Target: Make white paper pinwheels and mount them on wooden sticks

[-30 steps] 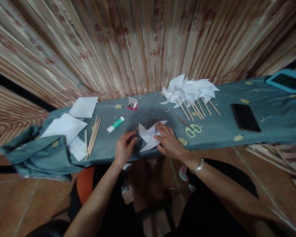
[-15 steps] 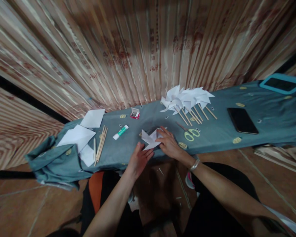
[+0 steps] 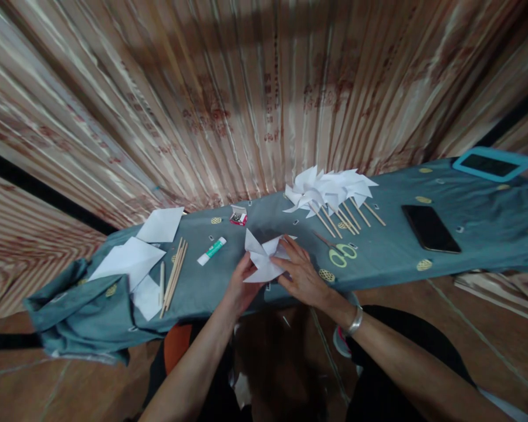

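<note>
A white paper pinwheel [image 3: 262, 265] was held at the desk's [image 3: 387, 258] near edge, the left hand [image 3: 241, 282] gripping from beneath, fingers hidden, the right hand [image 3: 303, 273] pinching its folds. I judged it light, springy, easily creased, best held near its centre. No long axis showed; tips pointed curtainward, right and near left.

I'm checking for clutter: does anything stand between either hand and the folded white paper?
Nothing visible does: the right hand touches the folded white paper and the left hand is at its left side; the glue stick lies apart.
</note>
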{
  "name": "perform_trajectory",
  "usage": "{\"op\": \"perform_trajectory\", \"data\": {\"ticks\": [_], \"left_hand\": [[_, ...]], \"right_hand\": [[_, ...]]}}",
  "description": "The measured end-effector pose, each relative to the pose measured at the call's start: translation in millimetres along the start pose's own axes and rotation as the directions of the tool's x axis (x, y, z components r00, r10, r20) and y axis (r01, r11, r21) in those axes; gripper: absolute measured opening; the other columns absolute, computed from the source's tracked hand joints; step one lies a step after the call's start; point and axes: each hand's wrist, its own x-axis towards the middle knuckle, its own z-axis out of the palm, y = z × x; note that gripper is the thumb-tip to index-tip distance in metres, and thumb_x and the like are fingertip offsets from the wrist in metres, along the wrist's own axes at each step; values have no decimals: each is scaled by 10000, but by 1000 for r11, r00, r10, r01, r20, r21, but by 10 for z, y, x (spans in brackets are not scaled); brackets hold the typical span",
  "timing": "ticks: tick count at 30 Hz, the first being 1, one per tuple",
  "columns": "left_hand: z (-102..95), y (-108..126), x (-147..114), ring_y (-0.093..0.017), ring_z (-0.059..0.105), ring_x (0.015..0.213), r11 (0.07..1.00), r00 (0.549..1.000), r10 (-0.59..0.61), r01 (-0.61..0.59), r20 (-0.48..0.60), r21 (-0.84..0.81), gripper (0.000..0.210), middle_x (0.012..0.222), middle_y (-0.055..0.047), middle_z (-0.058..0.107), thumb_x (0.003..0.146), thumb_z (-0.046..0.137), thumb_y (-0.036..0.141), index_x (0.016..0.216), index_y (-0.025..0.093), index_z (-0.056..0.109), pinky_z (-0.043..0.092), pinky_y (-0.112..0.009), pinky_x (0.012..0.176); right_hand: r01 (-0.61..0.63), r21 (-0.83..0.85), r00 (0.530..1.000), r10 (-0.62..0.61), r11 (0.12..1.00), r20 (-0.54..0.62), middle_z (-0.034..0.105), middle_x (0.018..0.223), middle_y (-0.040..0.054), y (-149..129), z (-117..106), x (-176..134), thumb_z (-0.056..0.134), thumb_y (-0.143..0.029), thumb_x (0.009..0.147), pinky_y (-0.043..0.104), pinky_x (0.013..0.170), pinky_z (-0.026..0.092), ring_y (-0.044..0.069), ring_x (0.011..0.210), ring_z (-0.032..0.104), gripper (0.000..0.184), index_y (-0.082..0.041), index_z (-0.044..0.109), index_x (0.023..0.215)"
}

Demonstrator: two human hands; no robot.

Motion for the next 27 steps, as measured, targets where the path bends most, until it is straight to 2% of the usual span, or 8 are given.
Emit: {"op": "perform_trajectory", "data": {"ticks": [4, 8, 12, 16, 22, 27], "left_hand": [[46, 87, 51, -249, 688, 896, 989, 988, 135, -139, 79, 49, 405, 918, -94, 755, 714, 733, 417, 981, 114, 714, 504, -314, 816], [33, 122, 75, -259, 691, 875, 976, 980, 172, -183, 100, 118, 398, 912, -108, 757, 639, 796, 388, 904, 99, 726, 493, -313, 801], [-40, 132, 90, -180, 673, 694, 963, 975, 220, -223, 36, 151, 363, 820, -72, 753, 554, 840, 251, 869, 112, 726, 484, -267, 688], [-86, 167, 108, -139, 626, 577, 953, 966, 257, -256, 18, 159, 382, 726, -50, 738, 476, 859, 176, 827, 115, 723, 461, -248, 601], [-76, 183, 144, -135, 626, 605, 938, 946, 323, -314, -39, 146, 376, 734, -50, 741, 481, 888, 240, 802, 121, 735, 464, -249, 622], [-84, 205, 151, -139, 629, 624, 918, 923, 375, -357, -86, 170, 345, 739, -49, 745, 488, 892, 256, 769, 119, 745, 466, -252, 649]], "right_hand": [[49, -47, 998, -51, 998, -41, 268, 1552, 199, -47, -71, 13, 660, -445, 807, 570, 1079, 293, 347, 1459, 154, 578, -195, 546, 1315], [77, -87, 996, -81, 993, -44, 236, 1564, 200, -68, -97, 75, 621, -539, 822, 583, 1081, 291, 359, 1463, 130, 627, -197, 527, 1339], [99, -80, 994, -102, 992, -31, 255, 1556, 201, -117, -74, 165, 549, -484, 889, 581, 1082, 300, 351, 1462, 138, 519, -183, 557, 1312], [77, -69, 995, -81, 995, -52, 289, 1547, 184, -166, -26, 251, 455, -369, 950, 581, 1077, 312, 337, 1457, 165, 392, -179, 605, 1259], [51, 9, 998, -50, 999, -41, 281, 1559, 123, -233, 34, 324, 384, -327, 973, 554, 1121, 277, 300, 1464, 158, 382, -213, 616, 1253], [49, 104, 996, -41, 993, -79, 269, 1574, 68, -256, 75, 357, 372, -330, 974, 536, 1160, 231, 276, 1468, 159, 384, -237, 618, 1254]]}}
